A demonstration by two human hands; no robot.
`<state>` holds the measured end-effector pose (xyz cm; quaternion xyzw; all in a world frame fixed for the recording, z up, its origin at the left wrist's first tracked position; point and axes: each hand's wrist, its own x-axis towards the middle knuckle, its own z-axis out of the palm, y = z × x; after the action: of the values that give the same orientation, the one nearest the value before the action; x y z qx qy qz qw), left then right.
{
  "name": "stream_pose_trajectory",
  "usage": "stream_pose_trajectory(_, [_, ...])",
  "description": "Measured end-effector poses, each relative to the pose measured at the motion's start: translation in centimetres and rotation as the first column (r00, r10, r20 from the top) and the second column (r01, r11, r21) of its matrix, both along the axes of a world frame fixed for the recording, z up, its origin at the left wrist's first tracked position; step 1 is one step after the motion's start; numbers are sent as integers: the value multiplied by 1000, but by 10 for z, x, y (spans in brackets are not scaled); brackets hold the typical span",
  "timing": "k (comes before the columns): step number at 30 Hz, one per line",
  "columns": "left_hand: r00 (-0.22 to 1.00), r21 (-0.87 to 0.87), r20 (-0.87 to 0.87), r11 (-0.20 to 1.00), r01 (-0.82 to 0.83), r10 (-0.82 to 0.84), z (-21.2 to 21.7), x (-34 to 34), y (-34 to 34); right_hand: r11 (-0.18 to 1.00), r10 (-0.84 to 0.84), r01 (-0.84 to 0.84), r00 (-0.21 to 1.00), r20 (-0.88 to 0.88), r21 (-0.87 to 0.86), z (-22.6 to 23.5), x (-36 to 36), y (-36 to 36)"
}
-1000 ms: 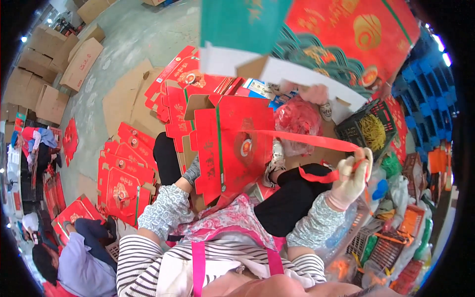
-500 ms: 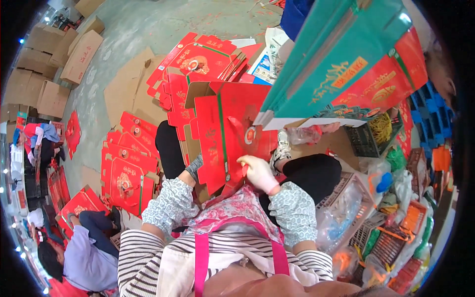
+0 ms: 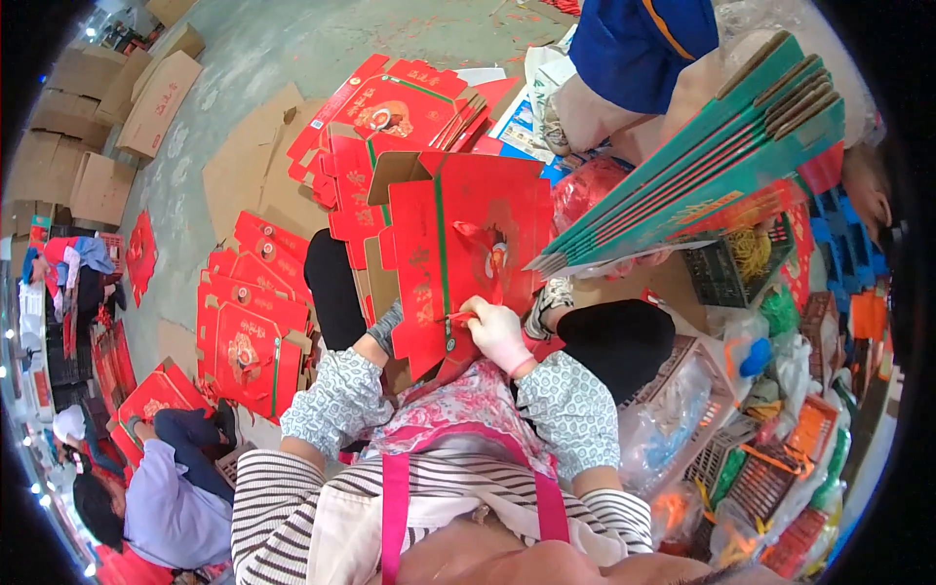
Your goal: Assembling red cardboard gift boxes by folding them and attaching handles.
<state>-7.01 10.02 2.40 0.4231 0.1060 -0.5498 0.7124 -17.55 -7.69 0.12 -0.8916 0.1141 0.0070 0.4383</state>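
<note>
A red cardboard box with a dark green stripe, partly folded up, leans between my knees. My right hand, in a pale glove, rests against its front panel, fingers pinched on a thin red ribbon beside the stripe. At the box's left edge is my left hand in a grey glove; its fingers are hidden behind the panel. Just beyond my right knee, a stack of teal and red folded cartons slants over the floor beside another person in blue.
Flat red cartons lie in piles to the left and ahead. On the right stand plastic crates with bags, and a dark crate with yellow strings. Brown cardboard boxes line the far left. Another person sits at the lower left.
The teal and red carton stack has swung right and tipped, baring its layered edges and the person in blue. My right hand has shifted slightly left and up on the box panel.
</note>
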Motion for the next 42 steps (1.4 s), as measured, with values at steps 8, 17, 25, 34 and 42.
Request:
stream_pose_trajectory(8, [996, 235, 81, 972, 22, -42, 45, -6, -16, 996, 18, -16, 1000, 20, -92, 0, 2, 6])
stream_pose_trajectory(17, [999, 189, 13, 981, -50, 49, 32, -5, -18, 966, 93, -87, 996, 12, -245, 8, 1, 12])
stream_pose_trajectory(25, [971, -182, 240, 981, 59, -13, -46, -1, 4, 897, 78, -72, 997, -5, -435, 10, 1, 31])
stream_pose_trajectory(34, [959, -9, 282, 999, 35, -31, -32, -8, -6, 946, 12, 12, 997, 71, -325, 2, -2, 19])
stream_pose_trajectory(42, [992, -13, -20, 992, -124, 124, -34, -7, -5, 954, 3, 7, 999, 34, -298, 8, -2, 30])
